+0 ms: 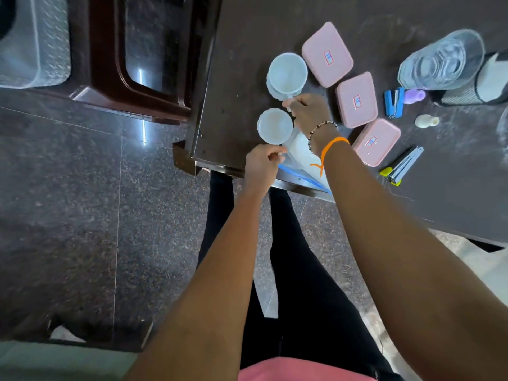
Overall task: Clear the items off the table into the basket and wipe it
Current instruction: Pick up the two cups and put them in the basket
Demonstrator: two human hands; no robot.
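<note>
Two pale blue cups stand at the left end of the dark table (pixel 239 78). My right hand (pixel 309 112) is closed on the handle of the far cup (pixel 287 74), which sits on a saucer. My left hand (pixel 262 163) pinches the handle of the near cup (pixel 275 126) at the table's front edge. Three pink lidded boxes lie in a diagonal row to the right: the far box (pixel 327 55), the middle box (pixel 357 100) and the near box (pixel 376 141). A grey-white basket (pixel 35 42) sits on the floor at the top left.
A clear plastic folder with a blue edge (pixel 297 163) lies under my right wrist. Further right are a blue stapler (pixel 394 103), a purple object (pixel 415 94), a small white bottle (pixel 426 121), a metal punch (pixel 404 166), a clear jug (pixel 442 61) and a mesh cup (pixel 467 94). A dark wooden chair (pixel 143 50) stands left of the table.
</note>
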